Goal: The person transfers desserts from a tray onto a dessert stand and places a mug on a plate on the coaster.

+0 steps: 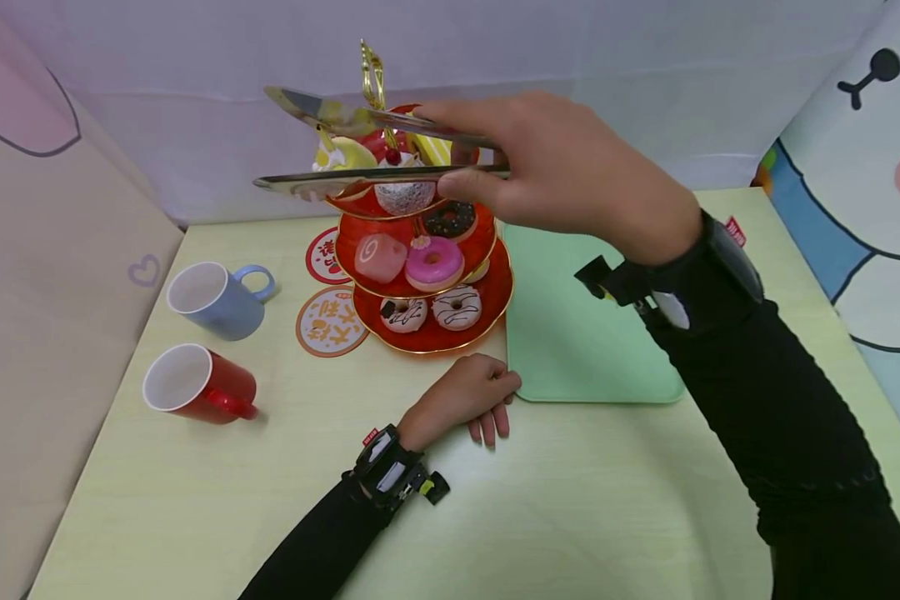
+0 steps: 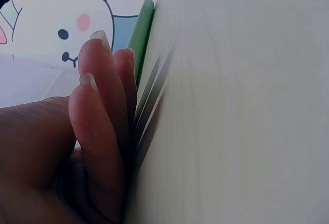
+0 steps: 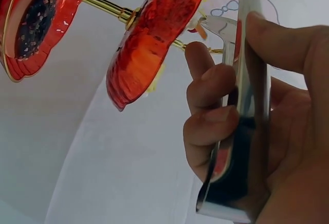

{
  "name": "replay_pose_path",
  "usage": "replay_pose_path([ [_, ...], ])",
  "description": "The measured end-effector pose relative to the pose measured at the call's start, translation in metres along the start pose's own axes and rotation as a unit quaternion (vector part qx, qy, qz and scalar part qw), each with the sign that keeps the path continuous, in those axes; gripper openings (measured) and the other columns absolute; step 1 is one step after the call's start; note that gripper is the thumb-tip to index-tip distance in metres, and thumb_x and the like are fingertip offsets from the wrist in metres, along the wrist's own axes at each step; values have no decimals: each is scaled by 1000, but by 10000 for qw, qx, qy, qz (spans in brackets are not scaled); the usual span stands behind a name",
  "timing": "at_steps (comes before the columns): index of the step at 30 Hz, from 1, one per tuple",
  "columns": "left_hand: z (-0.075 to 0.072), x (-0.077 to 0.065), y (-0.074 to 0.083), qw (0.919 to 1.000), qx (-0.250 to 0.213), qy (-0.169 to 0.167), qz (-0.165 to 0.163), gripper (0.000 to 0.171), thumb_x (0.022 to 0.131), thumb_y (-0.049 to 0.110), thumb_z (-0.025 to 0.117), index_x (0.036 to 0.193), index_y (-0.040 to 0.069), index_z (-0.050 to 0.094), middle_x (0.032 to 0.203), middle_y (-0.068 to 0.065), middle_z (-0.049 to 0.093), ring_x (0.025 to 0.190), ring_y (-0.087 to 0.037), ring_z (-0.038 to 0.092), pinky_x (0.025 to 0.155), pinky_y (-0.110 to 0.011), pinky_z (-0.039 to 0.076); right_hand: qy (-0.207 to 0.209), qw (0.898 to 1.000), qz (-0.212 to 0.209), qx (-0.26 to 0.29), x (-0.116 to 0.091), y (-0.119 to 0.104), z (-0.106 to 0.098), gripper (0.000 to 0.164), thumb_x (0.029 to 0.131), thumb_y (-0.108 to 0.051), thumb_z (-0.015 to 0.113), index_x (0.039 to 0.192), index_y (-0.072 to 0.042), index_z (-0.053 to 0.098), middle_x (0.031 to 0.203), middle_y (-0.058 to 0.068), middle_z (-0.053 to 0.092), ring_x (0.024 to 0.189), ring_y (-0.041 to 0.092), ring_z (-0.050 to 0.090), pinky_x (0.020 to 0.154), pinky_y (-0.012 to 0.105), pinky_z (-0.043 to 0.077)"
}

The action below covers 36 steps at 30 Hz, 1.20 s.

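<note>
My right hand (image 1: pixel 570 167) grips a pair of shiny metal tongs (image 3: pixel 252 90), thumb on one arm and fingers wrapped about the other. The tongs' two arms stand apart at the top tier of a red, gold-rimmed three-tier cake stand (image 1: pixel 435 340). Between and behind them appear a white ball-shaped cake (image 1: pixel 405 198) with a red cherry and a yellow-and-white pastry (image 1: pixel 345 154); whether the tongs touch either, I cannot tell. My left hand (image 1: pixel 472 390) rests on the table in front of the stand, fingers loosely bent, holding nothing, beside the green tray's corner.
A light green tray (image 1: pixel 592 333) lies right of the stand. Blue (image 1: pixel 228 304) and red (image 1: pixel 225 387) mugs stand at the left. Two round coasters (image 1: pixel 330 323) lie by the stand's base. Lower tiers carry a pink donut (image 1: pixel 435 265), a chocolate donut (image 1: pixel 450 218) and white-iced donuts (image 1: pixel 457 308).
</note>
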<state>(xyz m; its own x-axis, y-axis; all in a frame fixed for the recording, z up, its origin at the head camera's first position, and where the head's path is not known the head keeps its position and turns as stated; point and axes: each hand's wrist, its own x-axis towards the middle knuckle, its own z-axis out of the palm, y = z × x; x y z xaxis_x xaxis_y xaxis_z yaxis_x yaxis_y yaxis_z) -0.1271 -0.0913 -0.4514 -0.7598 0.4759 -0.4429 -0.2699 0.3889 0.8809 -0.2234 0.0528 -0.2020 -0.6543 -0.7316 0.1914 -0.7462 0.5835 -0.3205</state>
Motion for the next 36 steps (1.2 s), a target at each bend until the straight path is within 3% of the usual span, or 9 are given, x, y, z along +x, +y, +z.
replay_pose_path([
  [5,-1,-1,0,10000,27,-10,8,32,106,24,49,86,3,62,69,-13,74,54,-34,72,44,-34,56,151,9997,-185,79,-3,-3,-2,66,104,-37,68,164,-20,44,131,10,70,106,26,68,92,48,59],
  [13,-3,-2,-1,10000,23,-28,25,32,106,24,49,87,3,63,69,-12,74,54,-34,72,43,-34,56,466,9980,-396,-160,-8,2,-1,66,104,-45,66,164,-27,44,117,2,69,86,16,57,75,35,51],
  [19,-4,-4,0,10000,58,5,-13,32,107,24,50,88,2,63,69,-13,74,54,-34,72,44,-33,55,628,9960,-538,-328,-12,10,0,68,104,-49,64,166,-33,40,124,-3,70,90,11,61,78,32,55],
  [25,-4,-5,1,10000,63,-7,-77,32,107,25,51,89,2,64,70,-13,74,55,-34,72,44,-31,55,891,9927,-758,-284,-26,-3,-9,65,104,-39,68,163,-24,46,122,2,73,87,6,62,77,32,55],
  [31,-6,-4,0,9999,65,-20,-77,32,106,24,50,87,2,63,70,-13,74,55,-34,72,44,-33,55,1077,9904,-862,-112,-38,-4,-12,66,103,-32,71,163,-22,46,120,2,73,86,5,64,73,32,56],
  [36,-7,-5,0,10000,39,-20,-81,32,106,24,49,87,2,63,70,-13,74,55,-34,72,44,-33,55,1184,9887,-908,160,-47,-1,-6,65,102,-24,74,160,-13,48,113,3,70,84,6,62,72,24,52],
])
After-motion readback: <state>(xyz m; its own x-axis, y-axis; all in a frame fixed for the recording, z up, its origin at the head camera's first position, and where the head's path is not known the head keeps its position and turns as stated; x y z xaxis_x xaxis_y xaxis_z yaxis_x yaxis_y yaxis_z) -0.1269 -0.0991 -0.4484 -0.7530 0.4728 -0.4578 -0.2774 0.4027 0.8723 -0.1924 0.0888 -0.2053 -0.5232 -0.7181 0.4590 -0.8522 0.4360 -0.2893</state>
